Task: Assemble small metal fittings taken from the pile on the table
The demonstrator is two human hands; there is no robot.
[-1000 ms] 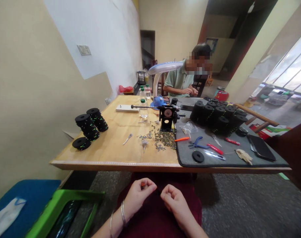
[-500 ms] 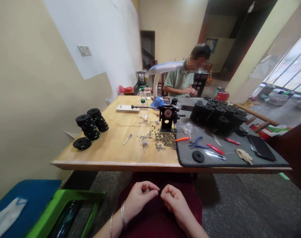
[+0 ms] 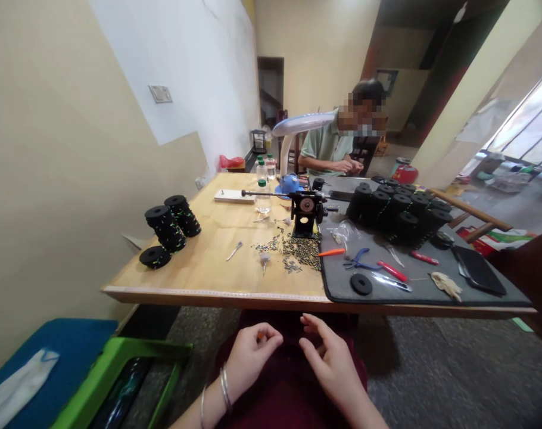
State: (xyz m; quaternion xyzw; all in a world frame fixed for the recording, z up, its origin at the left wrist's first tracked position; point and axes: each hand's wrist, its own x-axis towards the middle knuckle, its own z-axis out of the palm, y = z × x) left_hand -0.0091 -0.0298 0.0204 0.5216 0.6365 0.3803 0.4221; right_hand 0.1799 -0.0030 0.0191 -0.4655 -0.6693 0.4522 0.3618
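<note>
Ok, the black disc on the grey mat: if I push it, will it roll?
Lying flat, the black disc will probably slide, not roll. On its round edge, it likely would. It looks rigid, not floppy.

Premises: a small workshop set up in house-like rooms. I am seated at a wooden worktable [image 3: 195, 262] fitted with a small bench winding machine [image 3: 305, 210]. Beside it lies a grey work mat [image 3: 338, 291] bearing pliers [image 3: 358, 260] and rows of black spools [image 3: 389, 214]. A task lamp [image 3: 298, 125] stands at the far end, where a co-worker [image 3: 327, 146] sits working. Painted walls [image 3: 119, 119], a wall switch plate [image 3: 160, 93] and an interior doorway [image 3: 270, 89] indicate domestic rooms in use for bench work.
</note>
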